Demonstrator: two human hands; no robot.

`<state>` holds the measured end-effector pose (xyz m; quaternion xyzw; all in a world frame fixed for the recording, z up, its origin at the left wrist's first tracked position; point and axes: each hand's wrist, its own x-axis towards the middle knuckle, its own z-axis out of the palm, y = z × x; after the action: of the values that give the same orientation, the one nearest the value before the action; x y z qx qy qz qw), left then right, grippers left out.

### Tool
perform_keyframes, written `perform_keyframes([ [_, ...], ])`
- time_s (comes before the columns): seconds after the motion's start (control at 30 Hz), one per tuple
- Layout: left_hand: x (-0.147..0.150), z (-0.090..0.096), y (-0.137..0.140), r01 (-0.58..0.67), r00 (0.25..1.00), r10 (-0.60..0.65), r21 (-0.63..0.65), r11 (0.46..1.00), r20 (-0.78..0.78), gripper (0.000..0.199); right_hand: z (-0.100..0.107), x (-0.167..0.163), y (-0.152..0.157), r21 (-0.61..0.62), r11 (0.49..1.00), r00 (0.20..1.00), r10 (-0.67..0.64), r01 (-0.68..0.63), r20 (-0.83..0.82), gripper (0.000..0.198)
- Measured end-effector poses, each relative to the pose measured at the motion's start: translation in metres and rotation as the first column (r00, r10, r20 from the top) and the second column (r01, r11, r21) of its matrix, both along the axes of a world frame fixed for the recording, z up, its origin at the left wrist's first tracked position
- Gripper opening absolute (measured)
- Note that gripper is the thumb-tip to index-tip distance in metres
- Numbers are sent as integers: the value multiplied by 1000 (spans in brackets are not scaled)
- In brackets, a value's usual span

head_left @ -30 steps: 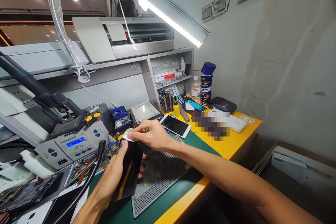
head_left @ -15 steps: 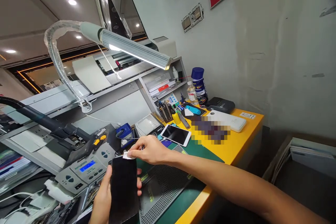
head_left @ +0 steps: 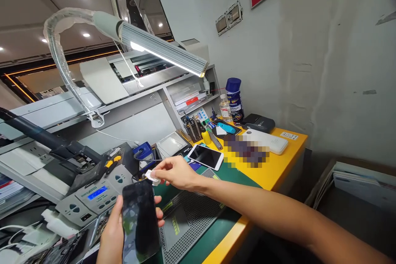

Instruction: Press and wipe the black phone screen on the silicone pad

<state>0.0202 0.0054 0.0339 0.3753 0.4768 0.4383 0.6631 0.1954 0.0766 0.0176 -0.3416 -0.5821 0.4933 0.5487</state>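
Under my grip the green mat [head_left: 216, 222] is lying across the yellow bench. My left hand [head_left: 111, 235] is clasping the black phone [head_left: 139, 218], screen up. My right hand [head_left: 175, 172] is pinching a white wipe [head_left: 152, 176] against its top edge.

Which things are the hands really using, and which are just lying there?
In use:
left hand
black phone
right hand
white wipe

Just lying about:
white phone
blue spray can
yellow bottle
lamp
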Motion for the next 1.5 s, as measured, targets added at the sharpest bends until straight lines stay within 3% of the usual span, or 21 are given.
perform_keyframes([
  [0.23, 3, -10, 3, -64, 993, 68, 52, 997, -91, 57, -8, -3, -1, 124, 989, 994, -92, 83, 66, 21],
  [0.37, 2, -12, 6, -103, 993, 108, 105, 989, -40, 51, -10, -4, -6, 239, 965, 975, -151, 110, 161, 25],
  [0.83, 3, -5, 9, -210, 978, 209, -72, 975, -15, 49, -7, -2, -21, 627, 776, 799, -422, 74, 428, 30],
  [1.07, 1, -5, 11, -216, 976, 215, -37, 976, -17, 46, -9, 0, -17, 654, 756, 791, -397, -6, 466, 25],
  [1.5, -8, -7, 18, -235, 972, 233, -85, 968, -40, 45, -7, -1, -21, 618, 776, 768, -319, -125, 556, 27],
])
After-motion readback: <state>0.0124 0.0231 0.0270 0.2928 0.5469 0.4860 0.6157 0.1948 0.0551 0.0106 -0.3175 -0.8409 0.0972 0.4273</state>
